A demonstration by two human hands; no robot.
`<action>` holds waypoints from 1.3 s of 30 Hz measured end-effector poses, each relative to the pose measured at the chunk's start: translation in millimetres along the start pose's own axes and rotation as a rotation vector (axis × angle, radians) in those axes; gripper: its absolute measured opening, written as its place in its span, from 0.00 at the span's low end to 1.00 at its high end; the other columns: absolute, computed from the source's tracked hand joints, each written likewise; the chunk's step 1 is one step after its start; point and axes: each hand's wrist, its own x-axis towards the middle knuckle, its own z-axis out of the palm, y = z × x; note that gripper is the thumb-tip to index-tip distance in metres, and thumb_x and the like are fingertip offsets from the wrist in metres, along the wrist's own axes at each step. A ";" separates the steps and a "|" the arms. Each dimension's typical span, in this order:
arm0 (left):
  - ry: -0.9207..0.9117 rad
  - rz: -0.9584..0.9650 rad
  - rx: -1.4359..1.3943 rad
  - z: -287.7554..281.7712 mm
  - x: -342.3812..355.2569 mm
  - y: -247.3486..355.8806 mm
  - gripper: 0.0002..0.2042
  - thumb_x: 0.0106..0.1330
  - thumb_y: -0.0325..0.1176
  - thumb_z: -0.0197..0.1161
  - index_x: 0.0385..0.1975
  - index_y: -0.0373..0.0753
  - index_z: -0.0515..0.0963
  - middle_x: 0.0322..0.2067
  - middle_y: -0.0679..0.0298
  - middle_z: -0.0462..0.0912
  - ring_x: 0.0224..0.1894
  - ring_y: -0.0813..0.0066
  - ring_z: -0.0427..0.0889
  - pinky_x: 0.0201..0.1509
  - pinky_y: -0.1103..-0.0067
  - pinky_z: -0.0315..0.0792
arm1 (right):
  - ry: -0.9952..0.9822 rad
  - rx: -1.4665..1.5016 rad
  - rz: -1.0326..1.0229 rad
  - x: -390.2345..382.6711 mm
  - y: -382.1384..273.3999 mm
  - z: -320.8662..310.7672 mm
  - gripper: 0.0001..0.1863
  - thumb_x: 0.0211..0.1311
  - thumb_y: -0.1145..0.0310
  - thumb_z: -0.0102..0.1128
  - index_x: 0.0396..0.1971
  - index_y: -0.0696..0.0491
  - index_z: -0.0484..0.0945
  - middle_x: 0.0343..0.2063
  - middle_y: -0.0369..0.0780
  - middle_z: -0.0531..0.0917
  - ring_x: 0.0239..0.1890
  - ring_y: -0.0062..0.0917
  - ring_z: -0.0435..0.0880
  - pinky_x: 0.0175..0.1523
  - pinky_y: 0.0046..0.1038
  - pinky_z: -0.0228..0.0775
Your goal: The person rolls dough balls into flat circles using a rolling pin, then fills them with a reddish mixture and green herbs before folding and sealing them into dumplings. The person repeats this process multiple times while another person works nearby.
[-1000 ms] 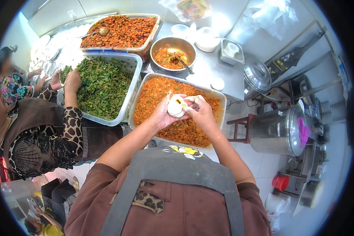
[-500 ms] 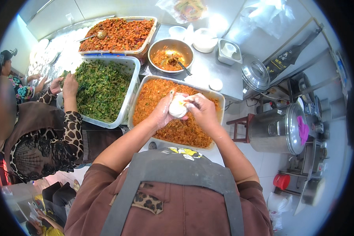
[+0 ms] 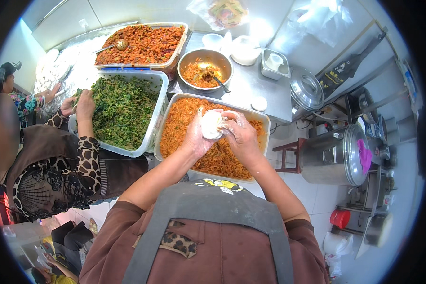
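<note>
Your left hand cups a round white dough bun; your right hand pinches its edge — too hard a squeeze could tear it over the shredded orange filling.

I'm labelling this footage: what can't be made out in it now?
Head view:
Inside of the white dough piece: hidden by its folds and the right hand.
Bottom of the nearest tub: buried under shredded orange filling.
Person in yellow: cut off by the lower edge.
</note>
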 end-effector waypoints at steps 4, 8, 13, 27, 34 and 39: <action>-0.021 -0.032 0.030 3.1 1.0 1.3 0.26 0.68 0.51 0.33 0.47 0.34 0.68 0.40 0.57 0.77 0.41 0.67 0.77 0.45 0.72 0.73 | -0.033 0.062 -0.022 3.0 8.8 -4.5 0.09 0.45 0.79 0.59 0.30 0.57 0.73 0.30 0.43 0.77 0.33 0.37 0.77 0.39 0.30 0.69; -0.019 -0.004 0.117 20.2 -1.2 10.7 0.26 0.68 0.51 0.34 0.48 0.35 0.67 0.42 0.57 0.76 0.45 0.67 0.76 0.48 0.70 0.73 | -0.053 0.122 0.167 8.6 0.9 -11.9 0.09 0.48 0.78 0.58 0.32 0.58 0.74 0.28 0.43 0.77 0.32 0.34 0.77 0.38 0.28 0.70; -0.106 0.096 0.244 39.5 -7.5 30.4 0.28 0.67 0.54 0.34 0.54 0.35 0.61 0.47 0.56 0.71 0.48 0.64 0.74 0.50 0.67 0.72 | -0.058 0.577 0.651 29.0 -11.3 -24.3 0.07 0.54 0.74 0.58 0.33 0.59 0.75 0.26 0.37 0.77 0.28 0.22 0.77 0.36 0.24 0.72; -0.078 0.248 0.259 29.1 -10.4 32.4 0.28 0.66 0.53 0.41 0.53 0.33 0.63 0.42 0.57 0.74 0.42 0.70 0.77 0.48 0.76 0.71 | 0.040 0.001 -0.065 28.8 -7.7 -4.7 0.09 0.47 0.80 0.58 0.31 0.56 0.73 0.29 0.41 0.76 0.32 0.31 0.77 0.37 0.26 0.70; -0.170 0.645 0.421 38.7 -17.9 36.1 0.29 0.68 0.53 0.36 0.57 0.33 0.57 0.52 0.53 0.67 0.53 0.68 0.70 0.54 0.72 0.67 | 0.121 0.888 0.517 42.0 -26.0 9.8 0.07 0.55 0.80 0.54 0.35 0.61 0.72 0.29 0.35 0.77 0.35 0.15 0.75 0.39 0.20 0.71; -0.086 0.345 0.203 24.8 -17.2 49.6 0.26 0.68 0.51 0.37 0.50 0.33 0.66 0.41 0.54 0.76 0.43 0.66 0.77 0.50 0.71 0.70 | -0.093 0.375 0.244 39.8 -15.8 14.5 0.12 0.47 0.77 0.60 0.35 0.56 0.75 0.31 0.41 0.76 0.32 0.27 0.77 0.37 0.27 0.68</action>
